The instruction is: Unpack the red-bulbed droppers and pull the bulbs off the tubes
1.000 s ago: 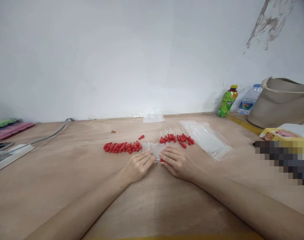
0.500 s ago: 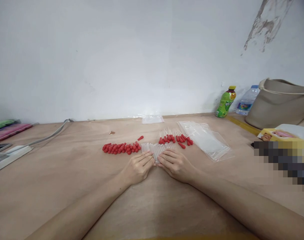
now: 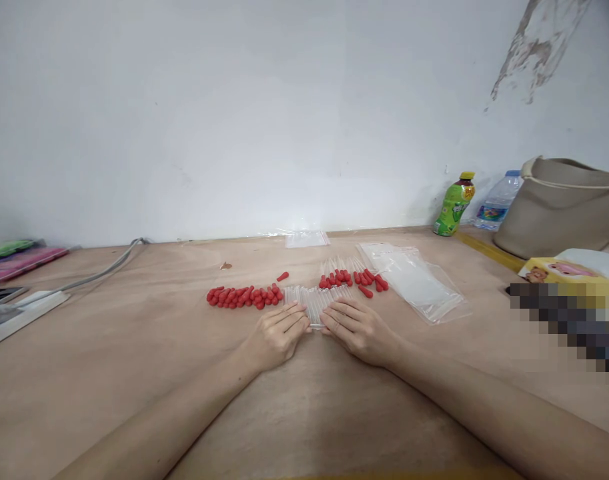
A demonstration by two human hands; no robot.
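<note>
Side by side in a row, many thin clear tubes [image 3: 311, 303] lie on the table, like dropper tubes. My left hand [image 3: 280, 333] rests over the left part of the row, its fingers together and curled onto the tubes. From the other side my right hand [image 3: 359, 330] presses on the right part in the same way. Both thumbs are mostly hidden. A pile of red rubber bulbs [image 3: 241, 297] lies beyond my left hand, with one loose red bulb [image 3: 283, 276] behind it. Past my right hand are droppers with red bulbs [image 3: 337, 279] fitted to clear tubes.
Clear plastic bags [image 3: 414, 283] lie at the right, another small bag [image 3: 307, 239] by the wall. Further right stand a green bottle [image 3: 454, 207], a water bottle [image 3: 497, 203], a grey bag [image 3: 559, 207] and a yellow packet [image 3: 559, 268]. A grey cable [image 3: 104, 268] runs at the left.
My right hand has slid slightly to the right along the tubes, widening the gap between the hands. My left hand stays almost where it was.
</note>
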